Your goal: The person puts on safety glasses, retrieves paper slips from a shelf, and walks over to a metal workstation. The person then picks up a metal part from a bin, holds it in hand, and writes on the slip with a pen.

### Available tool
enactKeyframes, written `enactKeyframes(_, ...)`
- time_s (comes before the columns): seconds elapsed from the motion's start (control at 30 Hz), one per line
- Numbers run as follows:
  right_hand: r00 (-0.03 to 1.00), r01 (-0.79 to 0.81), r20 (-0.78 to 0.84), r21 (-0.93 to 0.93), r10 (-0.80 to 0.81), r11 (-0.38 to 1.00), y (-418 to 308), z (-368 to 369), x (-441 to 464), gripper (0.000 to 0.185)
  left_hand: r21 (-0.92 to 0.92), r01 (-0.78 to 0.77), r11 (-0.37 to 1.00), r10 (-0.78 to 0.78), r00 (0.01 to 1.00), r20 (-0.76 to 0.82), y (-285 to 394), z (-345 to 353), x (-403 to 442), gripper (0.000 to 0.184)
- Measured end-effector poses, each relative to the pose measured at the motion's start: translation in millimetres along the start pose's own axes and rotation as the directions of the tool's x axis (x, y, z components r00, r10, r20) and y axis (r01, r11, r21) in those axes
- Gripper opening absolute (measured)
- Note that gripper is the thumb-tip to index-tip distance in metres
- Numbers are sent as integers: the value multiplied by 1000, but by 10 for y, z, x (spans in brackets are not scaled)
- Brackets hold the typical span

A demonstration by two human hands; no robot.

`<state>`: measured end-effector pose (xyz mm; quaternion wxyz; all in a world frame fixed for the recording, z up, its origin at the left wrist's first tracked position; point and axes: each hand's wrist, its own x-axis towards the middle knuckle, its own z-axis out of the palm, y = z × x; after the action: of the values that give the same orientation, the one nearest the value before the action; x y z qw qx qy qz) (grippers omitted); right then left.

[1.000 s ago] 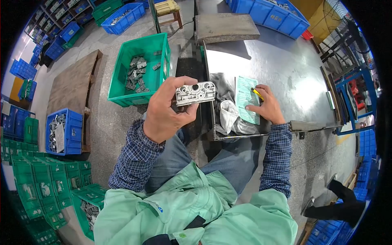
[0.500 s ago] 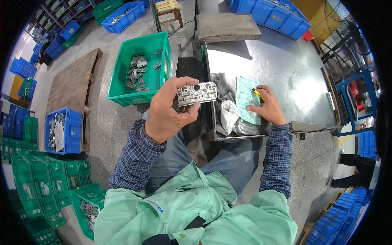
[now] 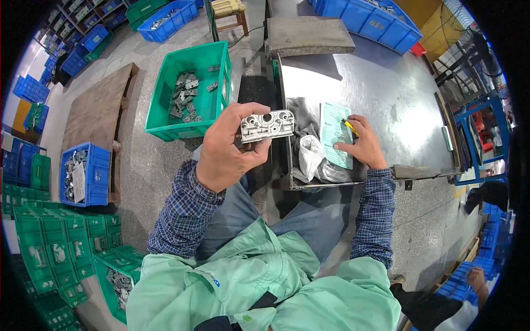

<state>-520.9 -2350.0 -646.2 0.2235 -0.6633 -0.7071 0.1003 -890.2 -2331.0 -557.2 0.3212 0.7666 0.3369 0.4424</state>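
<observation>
My left hand (image 3: 229, 146) is closed around a grey die-cast metal part (image 3: 267, 126), raised in front of me. Holes, round bosses and ribs show on the face turned up to me. On the right, my right hand (image 3: 361, 142) lies over a green printed sheet (image 3: 334, 132) at the table's near edge. Between its thumb and fingers sits a slim yellow tool with a dark end (image 3: 350, 127); its exact kind is unclear. Grey and white cloths (image 3: 310, 157) lie beside the sheet, to its left.
A green crate (image 3: 190, 91) with several metal parts stands left of the metal table (image 3: 381, 83). On the table are a worn board (image 3: 309, 36) and a blue crate (image 3: 367, 22). Stacked green bins (image 3: 63, 243) line the left; a person's hand (image 3: 477, 278) shows lower right.
The other person at the right edge has moved lower in view, nearer to me. Both my hands keep nearly the same pose, the metal part still in the left.
</observation>
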Motion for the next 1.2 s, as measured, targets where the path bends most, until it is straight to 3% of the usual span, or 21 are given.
enactKeyframes(0.33,1000,-11,1,-2,11,1000,-5,-4,-4,73,-107,50,993,-49,999,9,3,7,-10,52)
enactKeyframes(0.63,1000,0,-3,7,0,1000,-8,-8,-4,72,-37,28,999,-28,1000,12,-14,7,-11,52)
enactKeyframes(0.73,1000,-9,3,21,9,1000,-23,-16,1,71,-237,72,969,-80,997,-23,24,67,-27,48)
enactKeyframes(0.83,1000,-7,17,18,6,1000,-36,-29,-7,71,-564,281,777,-325,945,23,-58,160,-68,46)
enactKeyframes(0.9,1000,-10,26,12,9,1000,-45,-36,3,71,-701,459,546,-488,854,179,-179,212,-141,46)
enactKeyframes(0.93,999,-17,31,10,17,1000,-49,-36,2,71,-743,533,406,-547,792,269,-262,256,-195,46)
enactKeyframes(0.97,999,-24,37,7,24,1000,-50,-41,-2,71,-726,583,365,-566,758,325,-304,299,-225,40)
enactKeyframes(1.07,1000,4,23,-4,-4,1000,-33,-34,-8,71,-797,597,94,-644,646,409,-365,426,-326,29)
enactKeyframes(1.2,999,-8,34,8,8,1000,-43,-39,-5,71,-803,587,103,-655,648,390,-380,530,-346,21)
